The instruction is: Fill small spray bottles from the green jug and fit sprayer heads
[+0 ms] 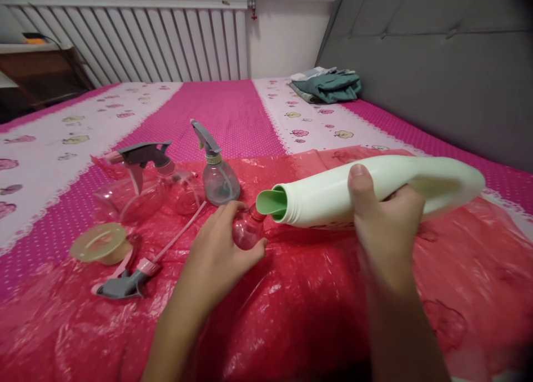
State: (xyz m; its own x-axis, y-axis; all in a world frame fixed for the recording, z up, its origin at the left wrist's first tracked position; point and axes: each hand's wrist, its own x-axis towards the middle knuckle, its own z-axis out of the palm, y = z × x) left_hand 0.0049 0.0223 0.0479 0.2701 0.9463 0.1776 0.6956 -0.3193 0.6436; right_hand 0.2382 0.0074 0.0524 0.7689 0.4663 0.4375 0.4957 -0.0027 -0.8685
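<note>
My left hand (pixel 222 249) is wrapped around a small clear pink bottle (pixel 245 232) with its neck uncapped. In my right hand (pixel 385 221) is a large pale green detergent bottle (pixel 325 199), tipped on its side. Its green pouring spout (pixel 270 202) sits right at the mouth of the small bottle; I cannot tell whether liquid is flowing. To the left lies a loose grey and pink spray trigger (pixel 129 279) with its tube. A yellowish funnel (pixel 102 243) rests beside it. Behind my left hand stands a clear grey spray bottle (pixel 220 179).
A pink spray bottle with a dark trigger (pixel 144 154) is at the left. Red plastic sheeting (pixel 291 304) covers the near part of the pink patterned bedspread (pixel 216 104). Folded clothes (pixel 328 86) lie by the grey headboard (pixel 437 65); a radiator (pixel 166 43) lines the wall.
</note>
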